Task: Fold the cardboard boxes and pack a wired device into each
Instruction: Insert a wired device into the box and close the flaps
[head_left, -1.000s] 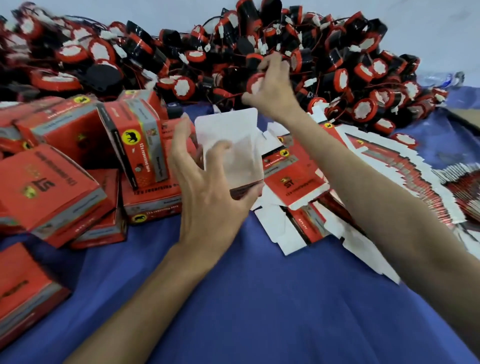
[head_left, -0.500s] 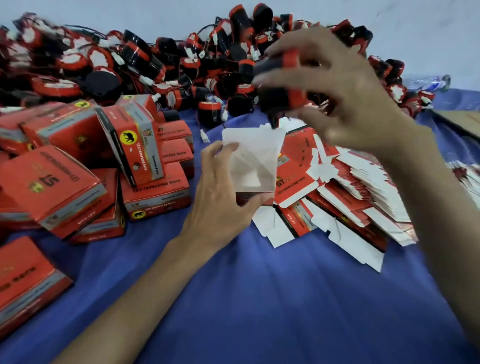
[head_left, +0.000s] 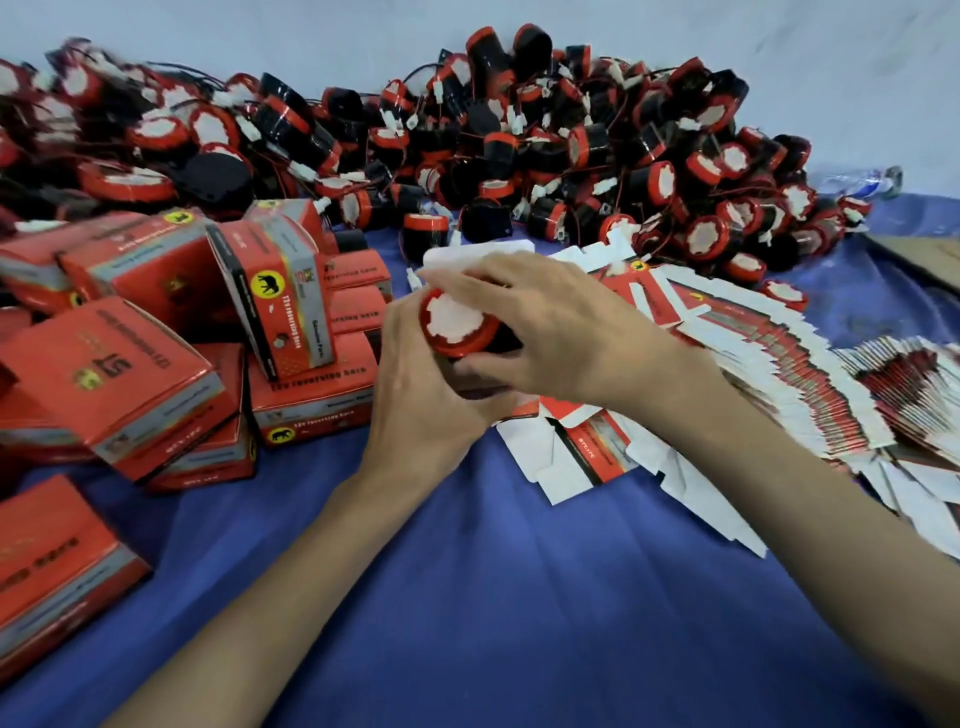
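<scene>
**Device at the box mouth**

Step in hand, as judged: loading. The right hand (head_left: 561, 332) has its grip clamped on a round red-and-black wired device with a white face (head_left: 454, 325). It is held above the middle of the blue-cloth counter (head_left: 519, 597), right against a small folded cardboard box (head_left: 467, 257), of which mostly a white flap shows. The left hand (head_left: 421, 410) grips the box from below, fingers curled round it.

The device's white face points up toward the camera. Its cylinder axis seems to run from that face down and away into the box. Its wire is hidden.

The next move likely calls for seating the device fully, tucking in the wire, then closing the flap.
</scene>
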